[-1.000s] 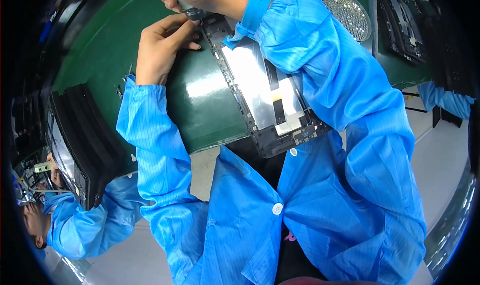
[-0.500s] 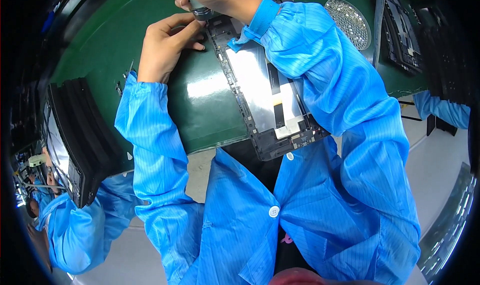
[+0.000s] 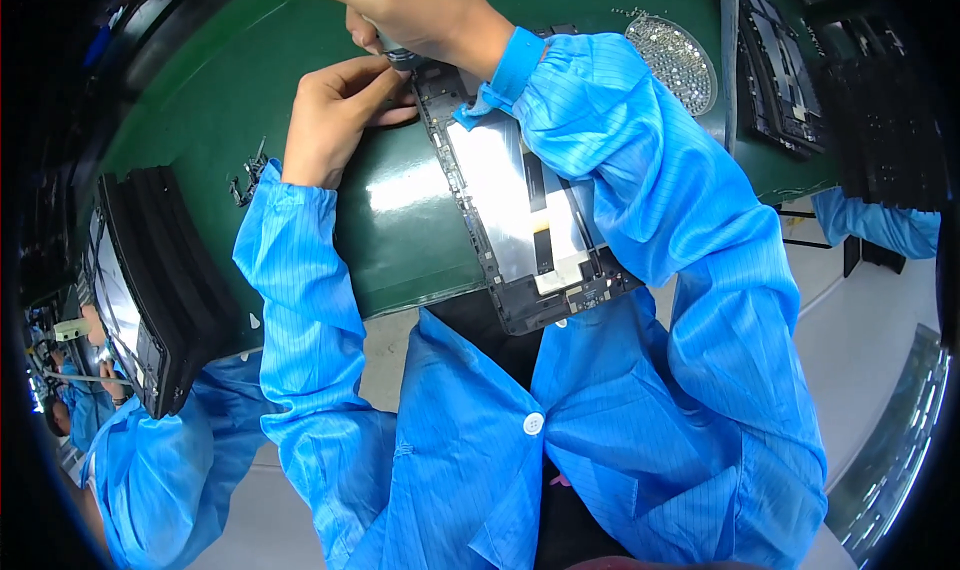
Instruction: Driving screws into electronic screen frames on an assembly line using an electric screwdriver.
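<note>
Right hand (image 3: 415, 8) closed round dark-collared cylindrical tool (image 3: 401, 57) at upper-left corner of 1 opened tablet chassis (image 3: 490, 195); chassis overhangs green bench's (image 3: 410, 255) near edge. Left hand (image 3: 335, 115) beside that corner, fingers bent; cannot tell if gripping.

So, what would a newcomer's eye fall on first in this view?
Probably the flat, black-and-silver rectangular device in the centre, slanting over the near edge of the glossy green table. At its upper-left corner, the bare right hand holds a partly hidden tool with a dark end, and the bare left hand is close by. Small silvery pieces glitter at upper right.
</note>
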{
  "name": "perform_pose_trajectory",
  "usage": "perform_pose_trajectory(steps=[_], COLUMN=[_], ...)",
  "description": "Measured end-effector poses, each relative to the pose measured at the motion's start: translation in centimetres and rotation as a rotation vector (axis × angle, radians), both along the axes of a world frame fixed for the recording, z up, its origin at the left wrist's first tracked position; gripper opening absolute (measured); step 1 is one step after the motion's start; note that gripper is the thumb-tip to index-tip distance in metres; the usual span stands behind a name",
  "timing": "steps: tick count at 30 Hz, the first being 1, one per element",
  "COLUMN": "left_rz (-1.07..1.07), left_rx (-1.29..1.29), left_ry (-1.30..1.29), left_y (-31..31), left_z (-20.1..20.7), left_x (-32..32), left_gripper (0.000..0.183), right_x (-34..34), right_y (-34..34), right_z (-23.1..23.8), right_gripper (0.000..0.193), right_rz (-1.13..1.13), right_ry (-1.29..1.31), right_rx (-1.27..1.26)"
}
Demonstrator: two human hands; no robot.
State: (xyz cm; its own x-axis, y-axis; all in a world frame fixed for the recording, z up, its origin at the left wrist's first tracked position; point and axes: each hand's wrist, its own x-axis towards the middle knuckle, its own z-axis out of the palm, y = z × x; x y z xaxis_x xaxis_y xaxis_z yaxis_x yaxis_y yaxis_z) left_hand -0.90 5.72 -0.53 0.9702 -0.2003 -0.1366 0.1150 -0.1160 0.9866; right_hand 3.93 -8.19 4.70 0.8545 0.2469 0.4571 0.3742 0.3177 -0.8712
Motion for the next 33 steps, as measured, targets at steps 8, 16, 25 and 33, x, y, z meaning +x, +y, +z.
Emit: perform_pose_trajectory(steps=[8,16,25,33], left_rz=[-0.035,-0.078,-0.092,-0.103], left_rx=[-0.091,-0.113,-0.103,-0.116], left_ry=[0.031,0.001,-0.026,-0.025], left_y=[-1.7,-1.5,-1.5,-1.3], left_z=[-0.2,-0.3,-0.5,-0.7], left_x=[-0.7,-0.7,-0.8,-0.6], left_gripper=[0.029,0.030,0.031,0.032], right_x=[-1.6,-2.0,-1.6,-1.8], right_y=[-2.0,-1.5,-1.5,-1.5], right_z=[0.9,1.1,0.6,0.6], right_gripper=[0.023,0.020,0.021,0.019], right_rz=[0.007,0.029,-0.026,0.001], right_ry=[0.123,0.127,0.085,0.090], right_rx=[-0.067,-0.127,-0.191,-0.152])
